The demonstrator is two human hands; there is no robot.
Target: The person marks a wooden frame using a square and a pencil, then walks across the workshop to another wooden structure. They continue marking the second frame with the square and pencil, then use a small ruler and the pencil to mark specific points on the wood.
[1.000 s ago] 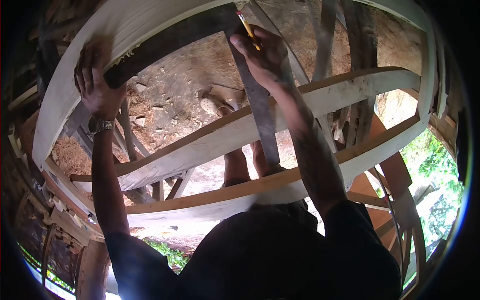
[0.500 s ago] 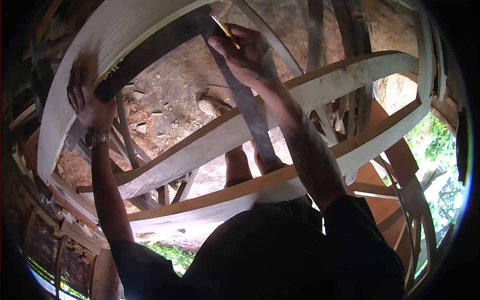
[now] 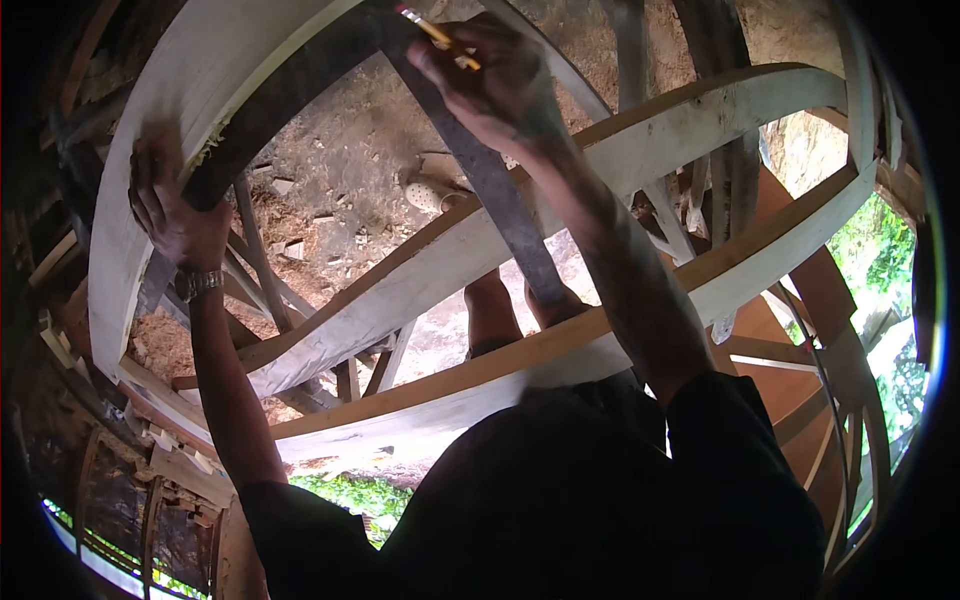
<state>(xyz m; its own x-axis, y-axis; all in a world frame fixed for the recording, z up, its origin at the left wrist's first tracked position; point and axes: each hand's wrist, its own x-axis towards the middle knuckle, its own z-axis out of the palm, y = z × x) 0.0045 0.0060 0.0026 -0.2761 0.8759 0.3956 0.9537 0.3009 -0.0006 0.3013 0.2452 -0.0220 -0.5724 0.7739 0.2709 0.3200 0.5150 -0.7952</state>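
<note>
My left hand (image 3: 180, 210), a metal-banded watch (image 3: 200, 284) on its wrist, is wrapped round the lower end of a dark curved piece (image 3: 290, 95). That piece lies along the inner edge of a wide pale curved plank (image 3: 165, 95). In my right hand (image 3: 495, 85) is a yellow pencil (image 3: 438, 36), its pink eraser end pointing up and left. The right hand is near the top of the dark piece, beside a dark flat strip (image 3: 480, 170) that slants down across the pale beams.
Two pale curved beams (image 3: 400, 275) (image 3: 450, 385) cross in front of my body. Wood chips and a perforated shoe (image 3: 424, 197) are on the ground below. Brown boards (image 3: 790, 370) stand at the right, with greenery (image 3: 875, 250) beyond.
The view has shifted slightly, so the beams appear farther right. My right hand with the pencil has moved slightly up; my left hand keeps its hold on the dark piece.
</note>
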